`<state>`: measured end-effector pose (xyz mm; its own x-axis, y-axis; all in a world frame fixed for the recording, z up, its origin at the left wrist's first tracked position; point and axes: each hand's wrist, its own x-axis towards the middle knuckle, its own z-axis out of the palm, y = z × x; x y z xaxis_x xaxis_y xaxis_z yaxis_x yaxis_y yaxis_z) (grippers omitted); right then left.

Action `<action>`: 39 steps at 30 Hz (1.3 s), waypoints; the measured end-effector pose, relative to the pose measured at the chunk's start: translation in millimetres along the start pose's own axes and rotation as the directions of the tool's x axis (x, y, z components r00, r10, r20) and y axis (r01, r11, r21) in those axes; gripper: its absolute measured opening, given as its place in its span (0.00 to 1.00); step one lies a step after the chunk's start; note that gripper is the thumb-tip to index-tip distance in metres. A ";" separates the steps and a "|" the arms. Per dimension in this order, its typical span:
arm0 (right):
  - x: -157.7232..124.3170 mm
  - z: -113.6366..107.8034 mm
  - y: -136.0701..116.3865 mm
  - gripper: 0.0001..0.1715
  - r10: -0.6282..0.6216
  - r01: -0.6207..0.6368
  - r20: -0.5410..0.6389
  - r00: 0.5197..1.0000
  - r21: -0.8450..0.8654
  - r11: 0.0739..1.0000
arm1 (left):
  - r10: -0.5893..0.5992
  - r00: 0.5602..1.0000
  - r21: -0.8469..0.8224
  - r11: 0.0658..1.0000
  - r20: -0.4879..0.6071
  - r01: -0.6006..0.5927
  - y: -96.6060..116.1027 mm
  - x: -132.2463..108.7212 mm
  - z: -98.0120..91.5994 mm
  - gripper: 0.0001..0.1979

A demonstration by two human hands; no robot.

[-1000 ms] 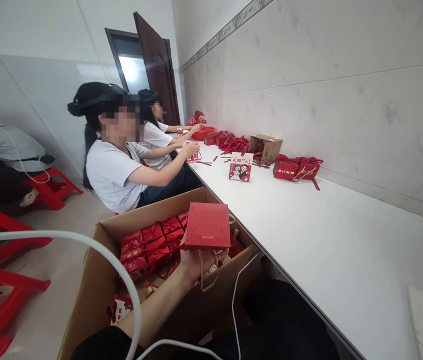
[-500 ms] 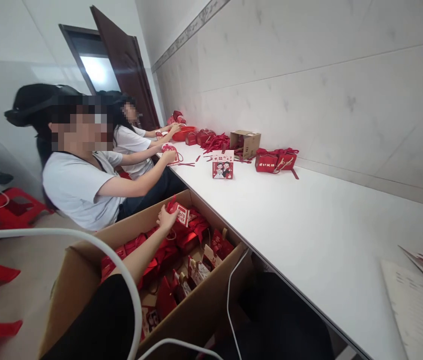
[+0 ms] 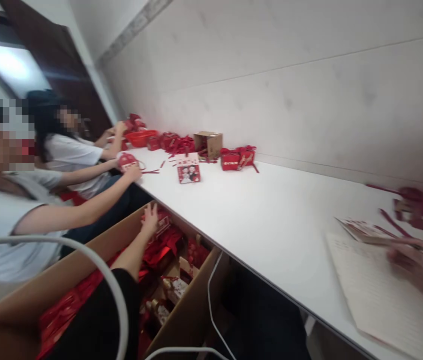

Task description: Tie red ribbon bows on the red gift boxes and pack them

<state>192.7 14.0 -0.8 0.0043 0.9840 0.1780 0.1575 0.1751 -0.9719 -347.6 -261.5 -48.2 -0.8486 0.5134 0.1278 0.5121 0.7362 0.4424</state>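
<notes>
My left hand (image 3: 150,220) reaches into a large cardboard carton (image 3: 192,287) beside the table. Its fingers are spread over a red gift box (image 3: 163,225) at the carton's far end, and it does not grip it. More red boxes with ribbons (image 3: 164,250) and some pale printed ones (image 3: 175,289) lie in the carton. My right hand (image 3: 417,265) comes in at the right edge, blurred, over a sheet of paper (image 3: 361,295). Its fingertips are close to a folded printed card (image 3: 361,231); whether they pinch it is unclear.
On the white table (image 3: 271,225) stand a red couple-print box (image 3: 188,172), red ribboned boxes (image 3: 238,159) and a small brown carton (image 3: 211,145). Dark red ribbons (image 3: 421,205) lie at right. Two people work at left. A white cable (image 3: 115,285) arcs across in front.
My left hand has set the red gift box down in the carton and spread its fingers. My right hand has come into view at the right. The view has turned right.
</notes>
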 end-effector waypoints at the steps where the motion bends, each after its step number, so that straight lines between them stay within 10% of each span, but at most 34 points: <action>1: -0.8 -1.8 0.2 0.25 0.087 -0.088 0.034 0.996 0.040 0.995 | 0.047 0.999 0.012 0.999 0.002 -0.047 3.7 -2.0 -3.6 0.36; 4: -5.0 -5.1 -4.8 0.25 0.087 -0.088 0.047 0.995 0.023 0.996 | 0.265 0.929 0.022 0.963 -0.258 -0.268 23.7 -6.6 -14.0 0.37; 9: 4.8 5.2 -18.3 0.30 0.072 -0.054 -0.048 0.996 0.296 0.954 | 0.732 0.352 0.026 0.450 -0.583 -0.892 126.3 -36.0 -29.4 0.37; 15: 0.4 7.4 -16.1 0.23 0.108 -0.099 -0.008 0.994 0.335 0.937 | 0.915 0.094 -0.317 -0.038 -0.391 -0.948 319.8 -113.8 35.6 0.08; 18: -1.7 -4.4 -3.5 0.16 0.039 -0.003 -0.151 0.988 0.235 0.972 | 0.963 0.122 -0.472 -0.005 -0.239 -0.881 383.0 -133.9 97.9 0.09; 22: 12.3 -20.3 13.3 0.13 0.000 0.077 -0.386 0.923 0.184 0.980 | 0.976 0.218 -0.532 0.188 0.007 -0.825 404.4 -135.2 140.1 0.09; 30: 24.0 -18.8 33.9 0.15 0.038 -0.012 -0.179 0.983 0.145 0.989 | 0.929 -0.004 -0.426 0.166 0.370 -0.890 381.4 -141.6 125.0 0.28; 39: 18.9 -28.9 27.6 0.19 0.031 -0.040 -0.089 0.996 -0.102 0.994 | 0.943 0.022 -0.413 0.166 0.332 -0.896 376.2 -140.2 138.0 0.29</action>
<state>225.7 36.5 -19.8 0.0974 0.9821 0.1610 0.2574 0.1314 -0.9573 -17.7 4.3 -22.2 0.5087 0.8518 0.1254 0.7900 -0.5197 0.3254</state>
